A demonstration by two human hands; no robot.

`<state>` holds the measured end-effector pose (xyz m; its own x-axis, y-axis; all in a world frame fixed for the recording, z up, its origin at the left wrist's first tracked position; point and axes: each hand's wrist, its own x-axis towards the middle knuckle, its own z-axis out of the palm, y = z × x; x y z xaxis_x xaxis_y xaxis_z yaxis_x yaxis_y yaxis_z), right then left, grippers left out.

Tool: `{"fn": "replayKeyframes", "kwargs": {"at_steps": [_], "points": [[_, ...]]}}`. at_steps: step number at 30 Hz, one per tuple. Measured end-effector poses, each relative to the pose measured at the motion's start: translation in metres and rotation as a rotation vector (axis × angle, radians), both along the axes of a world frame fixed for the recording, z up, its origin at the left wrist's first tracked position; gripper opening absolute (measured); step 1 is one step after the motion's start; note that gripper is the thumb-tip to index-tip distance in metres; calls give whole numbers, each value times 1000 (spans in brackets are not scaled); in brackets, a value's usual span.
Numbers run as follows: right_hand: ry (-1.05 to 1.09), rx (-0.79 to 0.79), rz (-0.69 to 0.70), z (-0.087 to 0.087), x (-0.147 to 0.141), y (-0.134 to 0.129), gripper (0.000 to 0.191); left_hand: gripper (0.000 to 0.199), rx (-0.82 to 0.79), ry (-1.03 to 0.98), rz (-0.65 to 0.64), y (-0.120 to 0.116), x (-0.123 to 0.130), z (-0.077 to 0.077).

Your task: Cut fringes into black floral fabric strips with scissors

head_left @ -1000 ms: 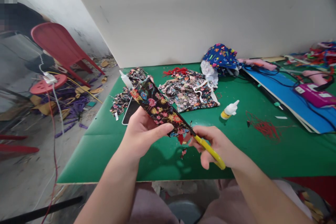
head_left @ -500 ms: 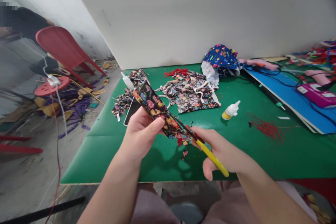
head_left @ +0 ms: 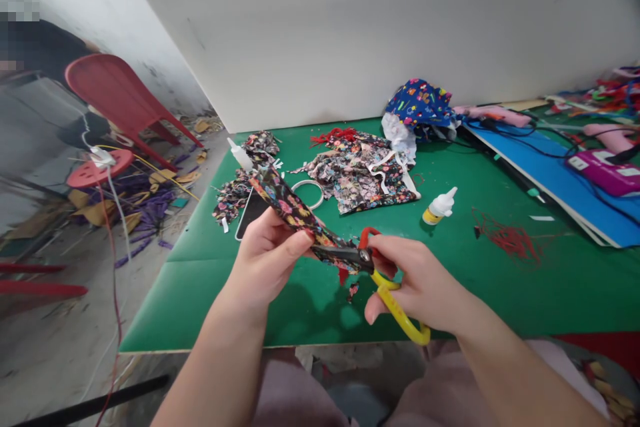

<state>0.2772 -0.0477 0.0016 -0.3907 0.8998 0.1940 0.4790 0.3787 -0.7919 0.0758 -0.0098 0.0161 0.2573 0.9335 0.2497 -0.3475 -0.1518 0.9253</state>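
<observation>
My left hand point(head_left: 267, 257) pinches a folded strip of black floral fabric point(head_left: 290, 203) between thumb and fingers, above the green table point(head_left: 200, 293). My right hand point(head_left: 415, 280) holds scissors point(head_left: 397, 307) with one yellow and one red handle. Their dark blades lie along the lower right part of the strip, close to my left thumb. Beneath, a small floral scrap point(head_left: 353, 291) rests on the table. Behind the strip are a white ring point(head_left: 316, 205), perhaps a tape roll, a dark phone-like object point(head_left: 250, 213) and more floral fabric point(head_left: 357, 177).
A white glue bottle point(head_left: 440, 207) stands right of centre, another point(head_left: 240, 153) at the left. Red threads point(head_left: 515, 240), a blue board point(head_left: 555, 180), a magenta device point(head_left: 605, 172) and glue guns lie right. Blue patterned fabric point(head_left: 420, 103) sits at the back; a red chair point(head_left: 117, 90) is left.
The scissors have turned in my right hand, so the red handle now shows and the blades cross the fabric more levelly. The strip has tilted, showing narrower. The view has shifted slightly.
</observation>
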Motion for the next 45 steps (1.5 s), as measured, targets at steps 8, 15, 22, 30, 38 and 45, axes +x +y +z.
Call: {"fn": "replayKeyframes", "kwargs": {"at_steps": [8,15,22,30,38,45], "points": [[-16,81,-72,2,-1,1,49,11,20,64,-10,-1,-2,0],[38,-52,-43,1,-1,0,48,17,-15,68,-67,-3,-4,-6],[198,-302,38,0,-2,1,44,16,-19,69,-79,-2,-2,-8],[214,-317,72,-2,-2,3,47,16,-85,44,7,-4,0,0],[112,-151,-29,-6,-4,3,50,19,-85,13,48,-3,3,3],[143,-170,-34,-4,-4,2,47,17,-64,82,-17,-5,0,-2]]}}
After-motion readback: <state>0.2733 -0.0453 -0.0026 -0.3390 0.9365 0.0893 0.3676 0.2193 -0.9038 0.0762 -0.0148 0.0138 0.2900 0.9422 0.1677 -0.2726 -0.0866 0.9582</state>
